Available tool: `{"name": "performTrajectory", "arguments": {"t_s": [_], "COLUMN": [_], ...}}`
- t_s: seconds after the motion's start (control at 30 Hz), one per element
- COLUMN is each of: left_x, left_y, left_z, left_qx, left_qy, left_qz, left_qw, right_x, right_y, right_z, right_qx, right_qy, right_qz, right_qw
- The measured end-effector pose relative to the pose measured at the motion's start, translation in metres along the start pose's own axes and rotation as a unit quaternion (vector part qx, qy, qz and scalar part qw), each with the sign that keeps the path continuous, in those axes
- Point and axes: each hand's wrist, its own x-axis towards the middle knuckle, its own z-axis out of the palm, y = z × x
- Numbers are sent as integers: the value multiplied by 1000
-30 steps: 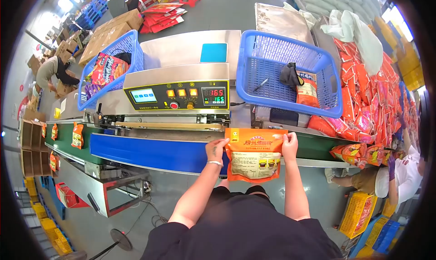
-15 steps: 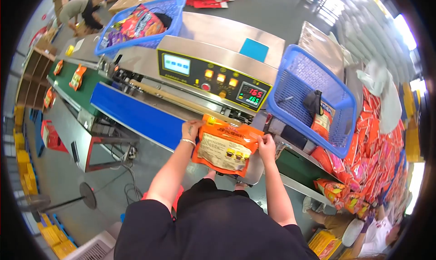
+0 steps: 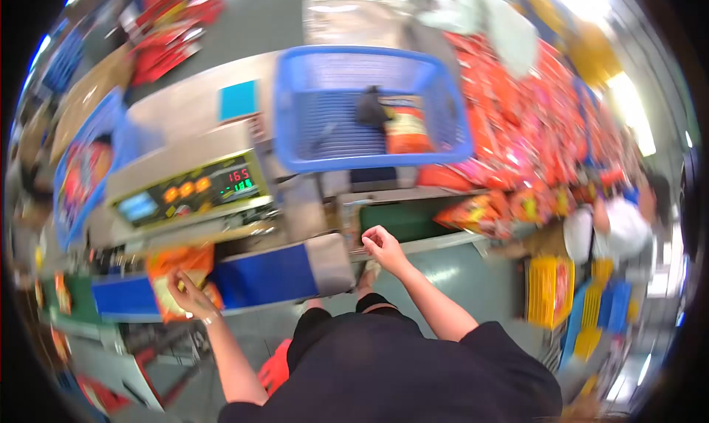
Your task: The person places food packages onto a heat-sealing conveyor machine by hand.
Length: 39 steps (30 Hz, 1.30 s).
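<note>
An orange bag hangs at the sealing machine, over the blue belt. My left hand touches the bag's front; motion blur hides whether its fingers grip it. My right hand is off the bag, in the air near the edge of the green conveyor, with its fingers curled together; what they hold, if anything, is too small to make out. Orange-red bags lie at the right part of that conveyor.
Behind the conveyor stands a blue basket with a dark item and a bag inside. A large heap of red bags fills the right side. A co-worker is at far right, near a yellow crate. Another blue basket is at left.
The view has turned to the right. My right hand has let go of the orange bag and moved away to the right. The bag is now at the machine, with my left hand at it.
</note>
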Motion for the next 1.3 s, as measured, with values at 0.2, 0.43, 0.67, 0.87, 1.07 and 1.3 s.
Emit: {"name": "performTrajectory", "arguments": {"t_s": [0.2,0.43,0.67,0.87,1.07,1.3], "left_x": [-191,-312,-258,-162,-137,-114], "left_y": [128,158,131,173,124,103], "left_z": [153,245,213,99,65,43], "left_qx": [-75,-92,-158,-231,-206,-188], "left_qy": [-461,-696,-582,-442,-357,-340], "left_qz": [26,126,-167,-36,-98,-191], "left_qw": [884,701,780,866,906,901], "right_x": [-50,-38,-65,-47,-19,-19], "right_y": [-48,16,-118,-126,-100,-124], "right_z": [-215,-327,-177,-89,-4,19], "right_qx": [-276,-226,-167,79,186,-41], "right_qy": [381,139,26,-75,-100,-37], "right_qz": [-259,-111,-321,-285,-168,-158], "right_qw": [844,958,932,952,963,986]}}
